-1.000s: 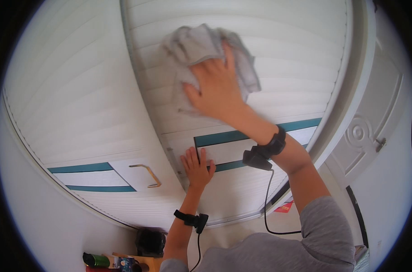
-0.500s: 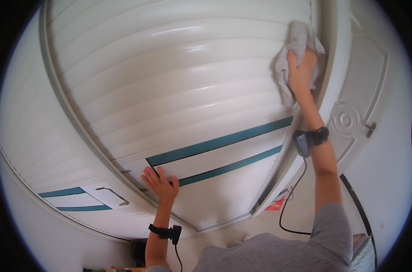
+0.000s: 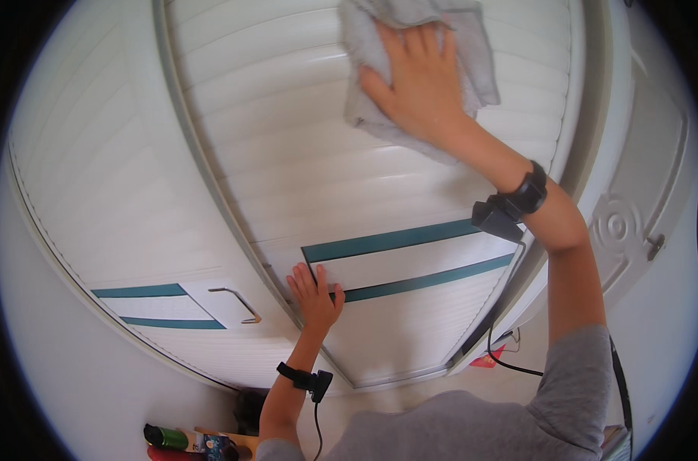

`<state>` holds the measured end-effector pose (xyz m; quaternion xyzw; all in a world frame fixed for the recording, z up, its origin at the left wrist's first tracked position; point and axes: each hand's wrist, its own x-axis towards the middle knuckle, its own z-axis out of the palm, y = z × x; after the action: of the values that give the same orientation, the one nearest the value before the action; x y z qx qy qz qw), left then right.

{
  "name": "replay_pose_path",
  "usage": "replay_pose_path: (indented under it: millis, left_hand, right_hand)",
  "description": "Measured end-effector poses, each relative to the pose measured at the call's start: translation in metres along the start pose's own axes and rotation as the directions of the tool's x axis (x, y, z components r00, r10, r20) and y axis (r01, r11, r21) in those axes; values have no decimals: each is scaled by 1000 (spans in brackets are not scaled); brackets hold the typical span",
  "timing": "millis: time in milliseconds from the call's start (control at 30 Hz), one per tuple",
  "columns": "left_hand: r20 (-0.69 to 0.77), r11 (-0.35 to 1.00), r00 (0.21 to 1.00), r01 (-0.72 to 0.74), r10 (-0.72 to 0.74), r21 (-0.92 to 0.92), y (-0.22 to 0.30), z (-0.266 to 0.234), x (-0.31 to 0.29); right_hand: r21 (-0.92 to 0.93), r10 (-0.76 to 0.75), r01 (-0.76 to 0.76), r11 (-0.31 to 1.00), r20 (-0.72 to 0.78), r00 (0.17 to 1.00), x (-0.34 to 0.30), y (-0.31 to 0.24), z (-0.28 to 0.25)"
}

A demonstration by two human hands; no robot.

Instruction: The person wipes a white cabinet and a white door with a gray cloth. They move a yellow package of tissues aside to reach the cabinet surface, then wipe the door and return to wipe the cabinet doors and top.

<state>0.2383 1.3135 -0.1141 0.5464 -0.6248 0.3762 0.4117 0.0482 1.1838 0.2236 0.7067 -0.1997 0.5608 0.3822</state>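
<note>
A grey cloth (image 3: 478, 65) lies spread against the upper part of a white ribbed sliding door (image 3: 287, 146). My right hand (image 3: 424, 84) presses it to the door, holding it with the fingers apart and the fingertips by a fold at the cloth's top. Lower down, my left hand (image 3: 316, 298) rests flat on the door with its fingers spread and nothing in it. It touches the left end of a white band between two teal stripes (image 3: 395, 238). A black strap with a small device sits on each wrist.
Another white door panel with a metal handle (image 3: 237, 303) stands to the left. At the right is a white moulded door (image 3: 641, 207) with a handle. A green bottle (image 3: 167, 437) and other items lie at lower left. A black cable hangs from each wrist device.
My right hand has swept the cloth left from the door's right edge toward its middle, and the cloth is now spread wider. The view has shifted; my left hand stays by the stripes.
</note>
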Motion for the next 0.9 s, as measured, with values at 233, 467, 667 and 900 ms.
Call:
replay_pose_path:
  millis: [233, 467, 667, 900]
  left_hand:
    - [100, 998, 995, 3, 3, -61, 7, 6, -25]
    - [211, 1000, 977, -12, 16, -24, 66, -44, 3]
    - [-58, 998, 998, -9, 13, 69, 48, -34, 11]
    - [-59, 973, 998, 43, -31, 228, 47, 58, -4]
  right_hand:
    - [110, -226, 213, 971, 129, 965, -14, -47, 4]
    - [140, -256, 235, 962, 156, 954, -10, -43, -98]
    - [381, -277, 204, 902, 147, 950, -3, -23, -89]
    - [43, 76, -77, 996, 18, 997, -78, 158, -57]
